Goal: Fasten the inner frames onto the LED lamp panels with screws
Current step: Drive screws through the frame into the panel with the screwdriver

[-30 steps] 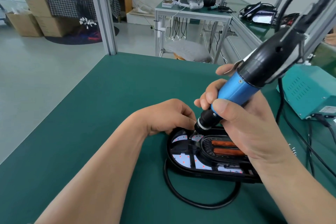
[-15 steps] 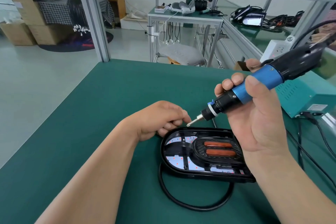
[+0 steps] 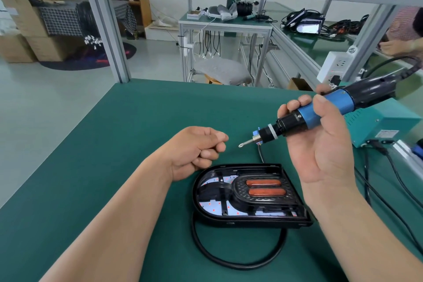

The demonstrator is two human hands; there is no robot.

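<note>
One green bench (image 3: 114,144) carries everything. Near its middle lies the black LED lamp panel (image 3: 251,222), open side up, with the inner frame (image 3: 238,192) and its two orange bars seated inside. A teal power box (image 3: 384,121) sits at the far right. A black cable (image 3: 229,262) loops off the panel's near edge. The right hand (image 3: 325,155), raised over the panel's right side, has its fingers wrapped round a blue-and-black electric screwdriver (image 3: 341,103). The left hand (image 3: 194,151) lies just left of the panel's far edge, fingers clenched, nothing visible in them. The screwdriver's bit (image 3: 245,143) points left and down, clear of the panel.
</note>
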